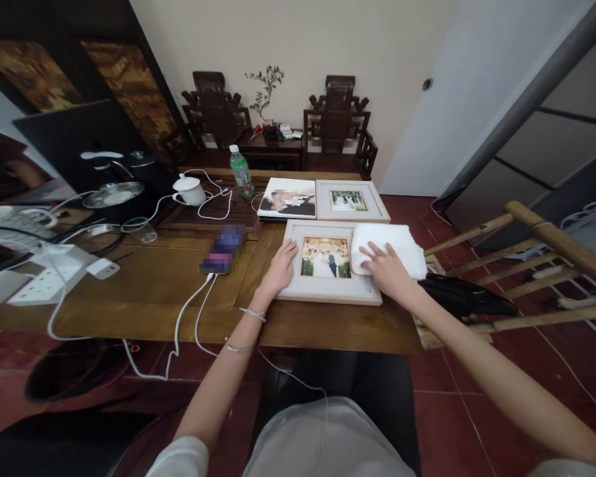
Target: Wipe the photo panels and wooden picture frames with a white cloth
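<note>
A picture frame (328,291) with a light wooden rim and a photo of a couple lies flat near the table's front edge. My left hand (281,268) grips its left edge, fingers bent over the rim. On the frame's right side, my right hand (385,268) holds a folded white towel (402,242) down, fingers somewhat spread on the cloth. The towel covers the frame's upper right corner and hangs past its right edge. Behind it lie a second picture frame (380,207) and a photo album (288,189) with people on its cover.
A phone (223,250) with white cables lies left of the frame on the wooden table (149,285). Farther back stand a green-labelled bottle (241,171) and a lidded white cup (189,191). A power strip (49,281) is at left, a bamboo chair (516,265) at right.
</note>
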Tool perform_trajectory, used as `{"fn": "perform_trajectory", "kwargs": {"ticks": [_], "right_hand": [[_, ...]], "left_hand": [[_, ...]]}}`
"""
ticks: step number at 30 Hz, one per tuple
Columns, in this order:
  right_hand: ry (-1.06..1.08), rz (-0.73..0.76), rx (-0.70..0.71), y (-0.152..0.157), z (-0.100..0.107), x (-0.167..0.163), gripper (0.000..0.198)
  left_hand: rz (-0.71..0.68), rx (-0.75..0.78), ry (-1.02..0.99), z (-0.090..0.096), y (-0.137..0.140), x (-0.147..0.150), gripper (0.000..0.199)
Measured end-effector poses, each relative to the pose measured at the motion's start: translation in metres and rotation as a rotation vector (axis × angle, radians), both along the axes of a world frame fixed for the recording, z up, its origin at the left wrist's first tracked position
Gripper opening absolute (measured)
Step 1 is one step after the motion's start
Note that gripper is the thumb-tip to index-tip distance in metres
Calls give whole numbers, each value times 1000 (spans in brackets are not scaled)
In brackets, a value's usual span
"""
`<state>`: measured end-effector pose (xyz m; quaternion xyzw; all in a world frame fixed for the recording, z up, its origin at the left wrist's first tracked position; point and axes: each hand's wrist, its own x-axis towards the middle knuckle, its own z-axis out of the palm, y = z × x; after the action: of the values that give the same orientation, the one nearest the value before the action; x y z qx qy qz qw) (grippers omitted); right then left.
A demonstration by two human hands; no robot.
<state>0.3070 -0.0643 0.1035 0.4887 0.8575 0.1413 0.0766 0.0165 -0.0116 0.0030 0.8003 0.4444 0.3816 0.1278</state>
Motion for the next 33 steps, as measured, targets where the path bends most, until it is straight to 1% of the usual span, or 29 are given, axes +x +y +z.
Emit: {"fn": "perform_trajectory", "kwargs": {"ticks": [2, 4, 7, 9, 11, 15, 19, 22, 24, 27, 30, 33], "right_hand": [[3, 27, -44, -29, 4, 1, 40], [5, 51, -90, -52, 10, 2, 42], [24, 65, -148, -67, 14, 1, 45], [51, 60, -163, -62, 11, -1, 46], [74, 42, -150, -49, 5, -3, 46], [78, 10, -83, -2, -5, -2, 47], [82, -14, 3, 49, 1, -6, 55], [132, -9, 124, 73, 4, -19, 56], [136, 3, 141, 78, 0, -30, 54], [69, 0, 71, 72, -11, -41, 48], [37, 32, 19, 55, -17, -43, 43], [37, 82, -54, 27, -12, -42, 42]], "left_hand": [[-3, -5, 4, 0, 0, 0, 55], [-1, 4, 10, 0, 0, 0, 54], [-7, 18, 19, 0, 0, -1, 53], [-26, 11, 20, 2, 0, -2, 53], [-51, -2, 24, 3, 0, -4, 53], [-67, -24, 25, 5, 0, -7, 51], [-68, -24, 19, 3, 1, -8, 51], [-61, -11, 11, 1, 2, -8, 52], [-54, -11, 12, 0, 2, -7, 53], [-38, -22, 18, 0, 2, -6, 51], [-35, -30, 9, 1, 3, -6, 50], [-38, -17, -2, 0, 3, -5, 52]]}}
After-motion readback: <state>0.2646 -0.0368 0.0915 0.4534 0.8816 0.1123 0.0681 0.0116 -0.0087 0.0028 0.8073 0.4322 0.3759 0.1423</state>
